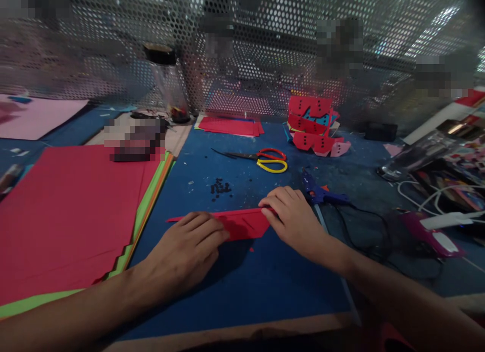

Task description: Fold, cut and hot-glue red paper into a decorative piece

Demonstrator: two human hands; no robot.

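A folded piece of red paper (242,224) lies across the blue work surface between my hands. My left hand (197,238) rests over its left part, fingers bent together on it; a thin red point sticks out past the knuckles. At its right end, my right hand (290,215) pinches the upper edge between thumb and fingers. Just beyond the paper are small black paper bits (220,187). Scissors (257,157) with one red and one yellow handle lie farther back. A blue glue gun (322,190) lies close to my right hand.
Large red sheets (83,205) are stacked over green ones at left. Smaller red sheets (231,126) and cut red paper pieces with black dots (311,124) sit at the back, before a perforated metal screen (257,49). Bottles (166,84), cables and a purple-and-white device (432,233) surround the area.
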